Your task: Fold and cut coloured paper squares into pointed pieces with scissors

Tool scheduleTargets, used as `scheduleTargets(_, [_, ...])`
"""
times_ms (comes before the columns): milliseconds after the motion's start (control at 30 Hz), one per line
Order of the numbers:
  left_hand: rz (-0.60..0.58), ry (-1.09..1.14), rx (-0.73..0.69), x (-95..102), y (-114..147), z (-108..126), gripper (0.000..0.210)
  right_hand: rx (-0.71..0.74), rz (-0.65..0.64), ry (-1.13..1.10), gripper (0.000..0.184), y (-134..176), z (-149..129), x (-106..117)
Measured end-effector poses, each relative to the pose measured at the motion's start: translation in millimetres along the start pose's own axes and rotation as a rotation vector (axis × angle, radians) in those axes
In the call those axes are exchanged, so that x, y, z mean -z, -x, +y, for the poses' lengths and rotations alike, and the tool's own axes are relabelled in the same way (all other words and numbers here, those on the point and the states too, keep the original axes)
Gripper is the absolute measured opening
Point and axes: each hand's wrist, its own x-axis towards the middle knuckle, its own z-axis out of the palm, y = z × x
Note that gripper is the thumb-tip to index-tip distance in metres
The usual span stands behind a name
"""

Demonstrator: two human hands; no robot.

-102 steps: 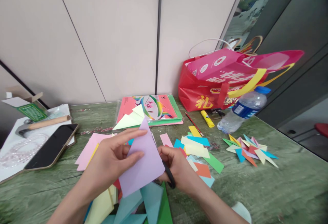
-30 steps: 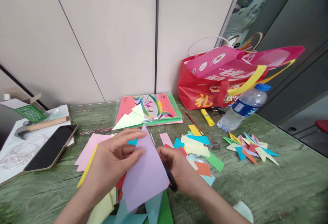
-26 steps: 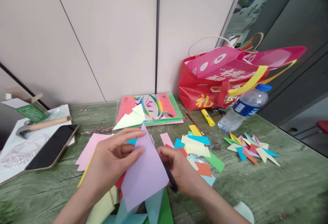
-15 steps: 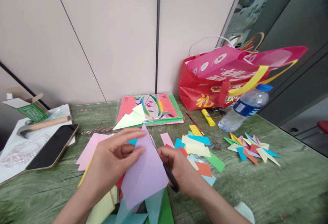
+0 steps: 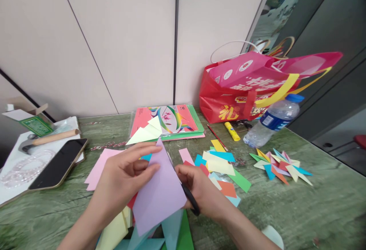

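A lilac sheet of paper [image 5: 158, 198], coming to a point at the top, is pinched near its upper left edge between the thumb and fingers of my left hand [image 5: 128, 171]. My right hand [image 5: 200, 187] grips black-handled scissors [image 5: 190, 198] at the sheet's right edge; the blades are mostly hidden behind the paper. Below the sheet lie folded light-blue paper [image 5: 173, 229], green paper [image 5: 185, 233] and pale yellow paper [image 5: 114, 231]. Pink sheets [image 5: 100, 168] rest left of my left hand. Small coloured paper strips [image 5: 219, 166] are scattered beyond my right hand.
At the back are a paper pack [image 5: 171, 118], a red bag [image 5: 223, 103], a yellow glue stick [image 5: 232, 131], a red pencil [image 5: 216, 137] and a bottle [image 5: 271, 120]. Folded paper stars [image 5: 281, 164] lie right. A phone [image 5: 58, 164] and hammer [image 5: 48, 139] are left.
The lilac sheet has shifted slightly left and down, with my left hand also a little further left. My right hand and the scissors stay nearly in place.
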Motion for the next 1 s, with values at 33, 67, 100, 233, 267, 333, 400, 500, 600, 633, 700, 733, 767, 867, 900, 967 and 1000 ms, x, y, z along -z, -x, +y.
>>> scheduleTargets(33, [-0.003,-0.005,-0.001,0.7,-0.2,-0.5,0.023,-0.003,0.002,-0.003,0.041,0.1,0.0,0.0])
scheduleTargets(67, [-0.011,-0.013,-0.003,1.5,-0.5,-1.1,0.023,-0.006,0.004,-0.004,0.040,0.1,-0.2,-0.1])
scheduleTargets(100, [-0.026,-0.023,-0.006,2.2,-0.8,-1.6,0.024,-0.009,0.007,-0.005,0.040,0.2,-0.4,-0.2])
scheduleTargets(233, [-0.038,-0.030,-0.008,2.2,-1.1,-1.9,0.024,-0.015,0.014,-0.014,0.039,0.4,0.0,-0.1])
scheduleTargets(267, [-0.026,-0.020,-0.003,1.7,-0.9,-1.5,0.023,-0.017,0.018,-0.015,0.039,0.4,0.6,0.1])
scheduleTargets(333, [-0.005,-0.001,0.002,1.3,-0.4,-1.3,0.023,-0.023,0.028,-0.011,0.038,0.3,2.0,0.8])
scheduleTargets(400, [-0.024,-0.004,-0.004,2.7,-0.3,-2.4,0.024,-0.025,0.039,-0.007,0.036,0.1,3.7,1.6])
scheduleTargets(500, [-0.070,-0.036,-0.016,6.4,-1.2,-5.6,0.026,-0.021,0.048,-0.014,0.032,-0.7,6.4,2.6])
scheduleTargets(600, [-0.067,-0.038,-0.002,7.0,-1.8,-6.7,0.026,-0.043,0.069,-0.024,0.029,-2.2,8.5,2.7])
scheduleTargets(633, [-0.063,-0.030,0.004,6.2,-1.8,-6.2,0.026,-0.053,0.081,-0.026,0.029,-2.8,8.9,2.3])
scheduleTargets(700, [-0.047,-0.008,0.015,3.8,-1.2,-4.3,0.025,-0.077,0.109,-0.043,0.028,-3.8,8.9,0.6])
scheduleTargets(733, [-0.037,0.001,0.020,2.6,-0.9,-3.4,0.025,-0.093,0.122,-0.056,0.028,-4.1,8.5,-0.6])
scheduleTargets(767, [-0.028,0.004,0.023,1.8,-0.5,-2.7,0.025,-0.111,0.134,-0.068,0.028,-4.2,8.0,-1.9])
scheduleTargets(867, [-0.016,-0.017,0.037,2.0,-0.1,-3.1,0.026,-0.125,0.167,-0.069,0.031,-3.8,6.0,-4.7])
scheduleTargets(900, [-0.026,-0.026,0.044,2.7,-0.4,-4.0,0.026,-0.106,0.180,-0.055,0.031,-3.7,5.4,-4.9])
scheduleTargets(967, [-0.048,-0.024,0.059,4.6,-1.9,-6.0,0.026,-0.044,0.207,-0.023,0.029,-3.7,4.3,-4.1])
scheduleTargets(1000, [-0.056,-0.015,0.067,5.3,-2.9,-6.8,0.026,-0.011,0.216,-0.009,0.029,-3.9,3.8,-3.4])
